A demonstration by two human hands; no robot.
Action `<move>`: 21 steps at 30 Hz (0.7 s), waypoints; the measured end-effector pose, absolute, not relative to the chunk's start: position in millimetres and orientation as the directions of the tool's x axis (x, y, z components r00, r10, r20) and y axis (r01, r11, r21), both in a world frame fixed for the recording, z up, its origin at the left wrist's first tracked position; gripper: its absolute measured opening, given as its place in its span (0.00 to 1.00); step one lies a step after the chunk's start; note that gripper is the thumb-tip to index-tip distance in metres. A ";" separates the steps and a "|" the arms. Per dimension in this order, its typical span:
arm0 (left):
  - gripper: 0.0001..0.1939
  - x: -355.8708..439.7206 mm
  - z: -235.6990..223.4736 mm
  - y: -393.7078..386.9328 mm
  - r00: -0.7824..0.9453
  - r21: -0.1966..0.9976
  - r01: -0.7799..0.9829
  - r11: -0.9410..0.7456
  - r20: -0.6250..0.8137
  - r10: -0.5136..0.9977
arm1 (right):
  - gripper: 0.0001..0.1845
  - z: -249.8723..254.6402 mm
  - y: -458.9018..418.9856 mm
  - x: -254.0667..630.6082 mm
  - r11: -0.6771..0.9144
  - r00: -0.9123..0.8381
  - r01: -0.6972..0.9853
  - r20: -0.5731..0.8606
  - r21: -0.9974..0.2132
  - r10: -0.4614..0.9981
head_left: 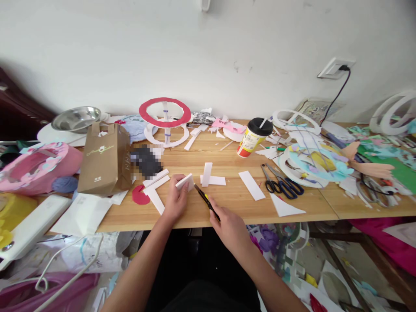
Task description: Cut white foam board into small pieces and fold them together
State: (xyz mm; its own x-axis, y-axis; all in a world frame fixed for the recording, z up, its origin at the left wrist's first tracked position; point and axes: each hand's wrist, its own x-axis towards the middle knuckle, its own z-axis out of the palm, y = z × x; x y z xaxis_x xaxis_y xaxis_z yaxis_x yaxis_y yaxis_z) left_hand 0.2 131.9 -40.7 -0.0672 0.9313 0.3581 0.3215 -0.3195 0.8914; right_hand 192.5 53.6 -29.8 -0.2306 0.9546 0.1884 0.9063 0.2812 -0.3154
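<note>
Near the table's front edge, my left hand (176,203) is closed around a small white foam board strip (183,181), held tilted up. My right hand (230,225) grips a black utility knife (204,198) with a yellow slider. The knife's front end points at the right edge of the strip; whether it touches cannot be made out. Just beyond, one white strip (206,174) overlaps a white strip lying crosswise (218,180). Several more strips (155,200) lie left of my left hand, beside a red disc (141,195). Another white rectangle (251,185) rests to the right.
Two pairs of scissors (282,184) lie on the right, near a paper cup (254,136) with a black lid. A red ring frame (165,113) stands at the back. On the left are a brown paper bag (104,160) and a metal bowl (77,120). Craft scraps crowd the right side.
</note>
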 end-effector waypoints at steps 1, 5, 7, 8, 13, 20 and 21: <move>0.10 0.2 -42.2 131.6 -0.084 0.893 0.327 -0.308 0.352 0.932 | 0.25 -29.4 53.7 192.6 0.288 -0.229 0.898 0.208 -0.332 0.951; 0.13 0.0 -48.7 133.5 -0.170 0.911 0.305 -0.278 0.339 0.925 | 0.26 -16.6 51.1 192.3 0.306 -0.138 0.843 0.372 -0.442 0.918; 0.12 -0.2 -50.3 136.0 -0.188 0.928 0.257 -0.270 0.322 0.928 | 0.28 -5.0 47.9 191.0 0.335 -0.116 0.818 0.436 -0.468 0.892; 0.11 -0.3 -50.5 137.3 -0.192 0.935 0.235 -0.264 0.311 0.931 | 0.29 0.7 46.3 189.8 0.358 -0.128 0.810 0.455 -0.465 0.881; 0.11 -0.6 -49.5 140.2 -0.218 0.945 0.225 -0.239 0.288 0.933 | 0.27 14.7 42.8 180.0 0.420 -0.234 0.816 0.436 -0.397 0.869; 0.09 -4.2 -52.3 138.9 -0.184 0.957 0.208 -0.202 0.241 0.953 | 0.25 10.3 49.6 176.8 0.406 -0.232 0.826 0.421 -0.391 0.877; 0.09 -4.7 -51.9 138.7 -0.175 0.955 0.211 -0.209 0.247 0.953 | 0.25 11.1 49.7 177.1 0.408 -0.236 0.827 0.420 -0.387 0.876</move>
State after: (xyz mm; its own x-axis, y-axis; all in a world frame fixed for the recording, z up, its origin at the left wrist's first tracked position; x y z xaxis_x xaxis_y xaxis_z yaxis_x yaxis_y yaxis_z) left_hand -4.7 138.7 -51.9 -0.1748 0.9531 0.2470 0.2115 -0.2086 0.9549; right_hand 177.1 49.7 11.1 -0.2355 0.8762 0.4204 0.8267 0.4081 -0.3873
